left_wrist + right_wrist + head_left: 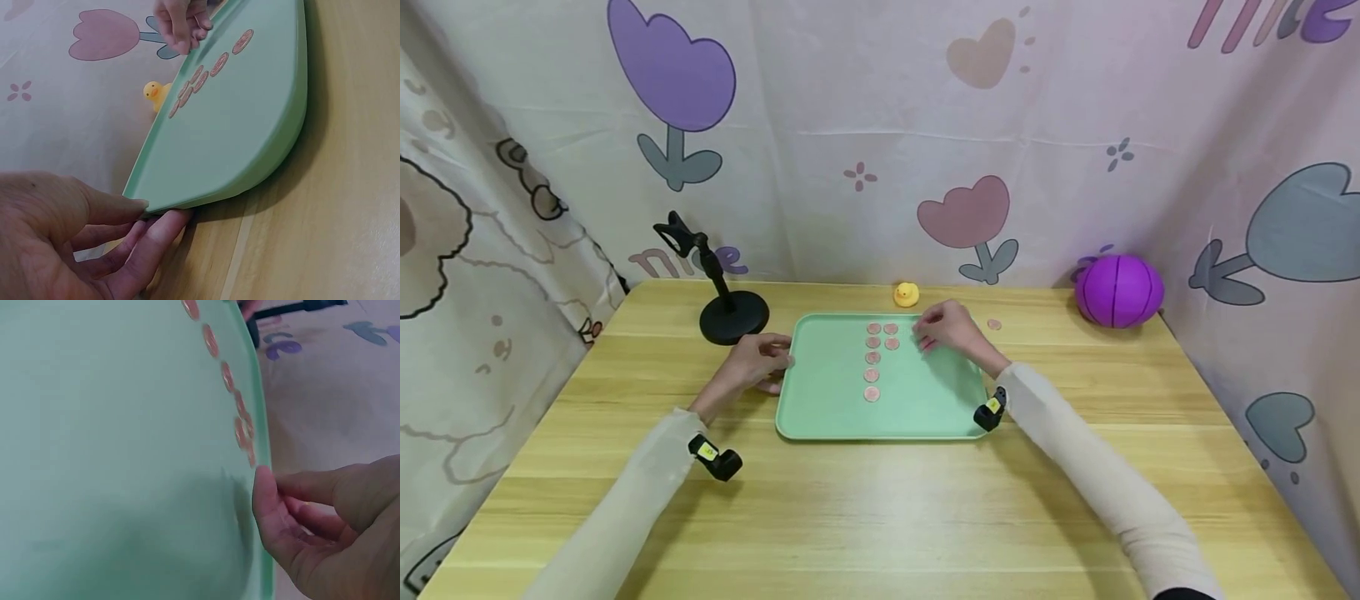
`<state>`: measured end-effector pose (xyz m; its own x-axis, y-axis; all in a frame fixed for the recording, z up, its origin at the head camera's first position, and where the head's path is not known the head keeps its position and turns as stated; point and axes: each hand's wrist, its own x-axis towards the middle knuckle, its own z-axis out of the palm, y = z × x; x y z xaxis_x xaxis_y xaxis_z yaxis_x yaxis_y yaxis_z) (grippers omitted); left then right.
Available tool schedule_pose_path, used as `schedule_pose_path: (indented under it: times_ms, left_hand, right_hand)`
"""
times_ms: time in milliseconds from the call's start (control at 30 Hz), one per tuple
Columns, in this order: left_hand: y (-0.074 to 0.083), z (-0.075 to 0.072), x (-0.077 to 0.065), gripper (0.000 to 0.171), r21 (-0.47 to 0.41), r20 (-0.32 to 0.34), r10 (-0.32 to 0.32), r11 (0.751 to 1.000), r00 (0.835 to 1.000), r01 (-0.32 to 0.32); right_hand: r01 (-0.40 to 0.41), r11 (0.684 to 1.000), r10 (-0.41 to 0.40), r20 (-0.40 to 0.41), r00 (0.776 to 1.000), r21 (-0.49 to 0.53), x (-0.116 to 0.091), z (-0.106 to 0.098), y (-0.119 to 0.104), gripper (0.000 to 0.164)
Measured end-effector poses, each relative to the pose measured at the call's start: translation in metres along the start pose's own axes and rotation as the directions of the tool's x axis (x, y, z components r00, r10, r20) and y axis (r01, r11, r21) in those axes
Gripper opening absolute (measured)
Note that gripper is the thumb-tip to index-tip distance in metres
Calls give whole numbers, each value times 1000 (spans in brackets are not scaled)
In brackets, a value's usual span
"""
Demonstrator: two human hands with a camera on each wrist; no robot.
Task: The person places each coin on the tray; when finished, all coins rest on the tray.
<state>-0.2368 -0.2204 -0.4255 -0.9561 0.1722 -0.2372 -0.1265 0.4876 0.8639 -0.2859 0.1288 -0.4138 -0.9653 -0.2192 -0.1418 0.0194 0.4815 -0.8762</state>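
A mint-green tray (827, 400) lies on the wooden table. On it are several copper-coloured coins (872, 375), in one long column with two more coins (891, 329) beside its far end. My left hand (757, 363) grips the tray's left edge, with the thumb (119, 208) on the rim and fingers below it. Above the tray's far part, just right of the short column, is my right hand (950, 326). Its thumb and fingers are bent close together in the right wrist view; whether a coin is between them is hidden.
One loose coin (994, 324) lies on the table beyond the tray's far right corner. A yellow rubber duck (906, 294) sits behind the tray. A black stand (733, 315) is at the back left, and a purple ball (1119, 291) at the back right against the cloth backdrop.
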Motion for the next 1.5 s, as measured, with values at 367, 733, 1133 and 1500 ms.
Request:
schedule_pose_path:
  times_ms: [367,733,1133,1500]
  left_hand:
    - [2,-3,-2,47,-28,20,-4,1000,1000,5]
    - [0,-2,-4,47,-37,9,51,998,999,-51]
    - [5,1,-5,45,-21,-18,9,1000,1000,-10]
    - [7,-4,-3,49,-105,3,-15,994,1000,15]
  right_hand:
    - [51,992,-68,-156,985,-116,-16,-68,31,19]
    - [-112,980,82,-182,980,-164,-19,-102,65,43]
    - [-53,926,-42,-241,970,-375,-14,-94,73,24]
    - [40,956,-99,-192,976,-290,-22,-85,51,11]
